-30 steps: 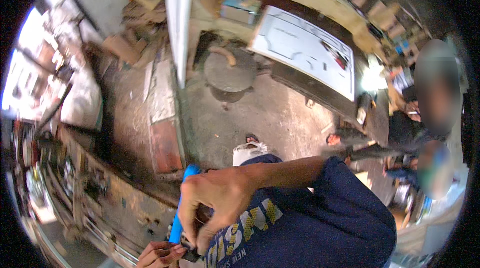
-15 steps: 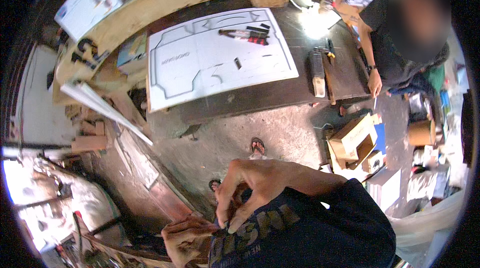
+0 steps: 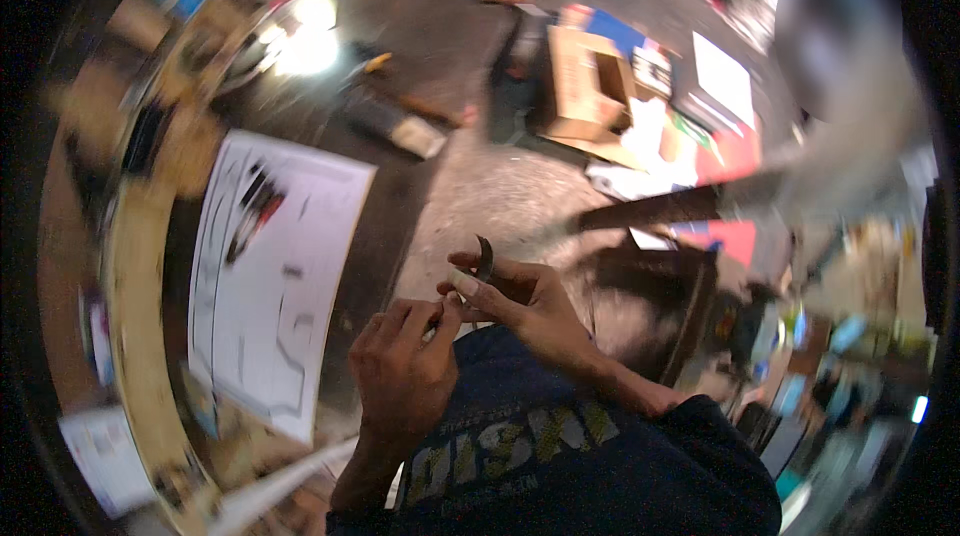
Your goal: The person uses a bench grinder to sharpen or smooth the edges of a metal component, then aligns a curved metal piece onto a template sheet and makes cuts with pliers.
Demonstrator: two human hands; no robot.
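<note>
"What's in the person's grasp?"

"One dark curved piece (image 3: pixel 486 259), held in the fingers of the right hand (image 3: pixel 535 311). The left hand (image 3: pixel 405 351) meets it at the fingertips, before one printed dark shirt (image 3: pixel 560 476); whether the left grips anything, I cannot tell."

"And around them?"

"One desk (image 3: pixel 440 36) bearing one white board (image 3: pixel 265 336) marked with black lines, plus one open cardboard box (image 3: pixel 572 86) nearby."

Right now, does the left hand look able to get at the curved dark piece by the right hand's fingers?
Probably yes: the left hand is close beside the right hand, and the curved dark piece has a free end showing, though the right thumb lies partly between.
</note>
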